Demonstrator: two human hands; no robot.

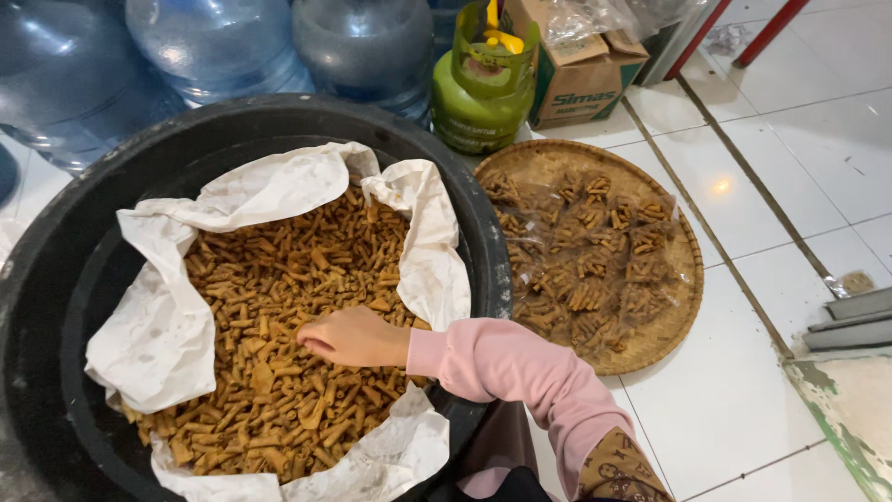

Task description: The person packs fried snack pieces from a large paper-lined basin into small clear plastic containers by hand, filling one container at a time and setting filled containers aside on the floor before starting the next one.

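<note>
A hand in a pink knitted sleeve reaches from the right into a large round black plastic tub that stands on the white tiled floor. By the angle of the arm it looks like the person's right hand, though that is not certain. The other hand is out of view. The hand lies palm down on a heap of short golden-brown fried snack sticks, its fingers curled down into the pile — whether they have closed on any sticks cannot be told, since the fingertips are hidden.

The snack sticks fill the middle of the tub and rest on crumpled white paper lining, which folds up over the rim on the left, at the top right and at the bottom.

Just beside the tub, on the right, lies a round woven bamboo tray holding clear plastic bags of the same brown sticks, packed close together. Behind the tub stand three big blue-tinted water bottles, a small green gas cylinder with a yellow fitting and a brown cardboard box — all crowded together at the top of the view.
</note>
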